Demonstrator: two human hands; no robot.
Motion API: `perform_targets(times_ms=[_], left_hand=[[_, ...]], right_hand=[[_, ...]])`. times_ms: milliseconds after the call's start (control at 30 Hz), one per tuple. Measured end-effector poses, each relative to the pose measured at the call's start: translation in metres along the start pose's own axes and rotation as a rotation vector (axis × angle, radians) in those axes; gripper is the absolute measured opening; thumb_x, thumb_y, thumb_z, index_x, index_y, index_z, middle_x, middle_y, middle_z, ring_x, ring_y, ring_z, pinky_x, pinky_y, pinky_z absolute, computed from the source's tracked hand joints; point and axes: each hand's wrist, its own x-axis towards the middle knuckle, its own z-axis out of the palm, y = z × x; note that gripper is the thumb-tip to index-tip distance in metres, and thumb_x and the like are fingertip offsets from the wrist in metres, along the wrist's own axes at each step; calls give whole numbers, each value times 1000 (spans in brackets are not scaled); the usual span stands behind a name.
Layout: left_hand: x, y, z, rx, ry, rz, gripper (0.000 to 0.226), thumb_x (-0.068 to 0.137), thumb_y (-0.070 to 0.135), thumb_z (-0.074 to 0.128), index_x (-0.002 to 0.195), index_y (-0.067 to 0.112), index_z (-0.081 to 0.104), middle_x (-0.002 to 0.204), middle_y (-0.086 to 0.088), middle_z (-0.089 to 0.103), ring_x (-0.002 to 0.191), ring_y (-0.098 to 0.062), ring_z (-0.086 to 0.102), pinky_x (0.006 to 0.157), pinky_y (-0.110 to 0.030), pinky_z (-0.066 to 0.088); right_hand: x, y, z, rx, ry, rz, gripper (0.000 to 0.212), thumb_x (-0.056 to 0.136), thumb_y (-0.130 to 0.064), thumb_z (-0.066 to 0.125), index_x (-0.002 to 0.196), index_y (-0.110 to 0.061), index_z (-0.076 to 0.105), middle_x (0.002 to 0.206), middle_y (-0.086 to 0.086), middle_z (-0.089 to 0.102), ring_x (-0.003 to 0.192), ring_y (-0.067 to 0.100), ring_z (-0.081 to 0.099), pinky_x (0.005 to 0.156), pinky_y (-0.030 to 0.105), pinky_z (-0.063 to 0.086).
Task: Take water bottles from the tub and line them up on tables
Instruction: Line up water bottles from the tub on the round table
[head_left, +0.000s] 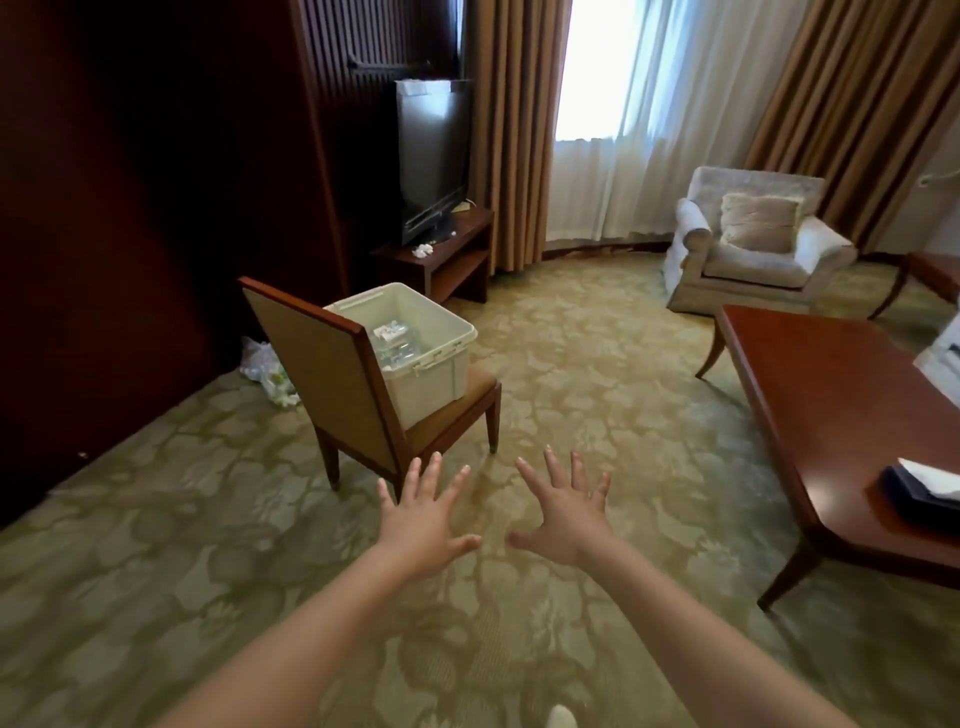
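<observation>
**A:** What are the hands doing?

**B:** Both reach out in front, palms down, holding nothing. The left hand (423, 525) has straight fingers fanned wide. The right hand (563, 519), just beside it, is spread the same way. The thumbs point toward each other with a gap between them.

**A:** And the bottles?

**B:** The clear plastic water bottles (397, 348) lie in the bottom of an off-white rectangular plastic tub (436, 374). It is beyond the left hand's fingertips, well apart from both hands. I cannot tell how many bottles there are. The tub sits on the seat of a brown wooden chair with a tan padded back (332, 364), and that back faces the hands.

**A:** Any table?

**B:** A long reddish-brown wooden table (831, 395) stands well off to the right of the right hand. A dark blue box with white tissue (919, 488) rests on its near end.

**A:** What else?

**B:** Under both hands is a green-and-beige patterned carpet (156, 571). Far beyond the right hand is a pale upholstered armchair with a beige cushion (753, 260). Far beyond the left hand, a black flat television (434, 156) stands on a low dark wooden stand (447, 262).
</observation>
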Motion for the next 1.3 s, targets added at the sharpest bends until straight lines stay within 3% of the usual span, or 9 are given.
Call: perform_targets(times_ms=[433, 733, 1000, 1300], left_hand=[[239, 35, -66, -43, 28, -209, 92, 85, 74, 42, 151, 43, -14, 160, 1, -27, 147, -24, -24, 114, -63, -9], [413, -3, -88, 1, 32, -291, 93, 85, 76, 39, 151, 41, -17, 159, -2, -27, 147, -28, -24, 113, -65, -8], [559, -53, -123, -29, -7, -347, 92, 85, 77, 37, 151, 41, -16, 160, -3, -27, 147, -28, -24, 114, -65, -7], [671, -63, -138, -66, -54, -470, 92, 86, 74, 42, 151, 42, -15, 159, -1, -27, 147, -27, -24, 115, -65, -6]], right_hand=[[264, 80, -103, -59, -10, -220, 101, 81, -61, 63, 155, -43, -3, 164, 3, -21, 143, 35, -35, 108, 66, -23], [447, 91, -128, -81, -35, -299, 104, 81, -58, 64, 151, -48, -12, 164, 5, -21, 142, 38, -36, 109, 68, -23], [616, 87, -166, -136, -62, -357, 104, 79, -64, 63, 154, -45, -5, 164, 4, -20, 143, 37, -34, 109, 68, -22], [757, 98, -180, -114, -118, -437, 101, 78, -69, 59, 155, -45, -2, 165, 3, -17, 145, 37, -31, 111, 69, -18]])
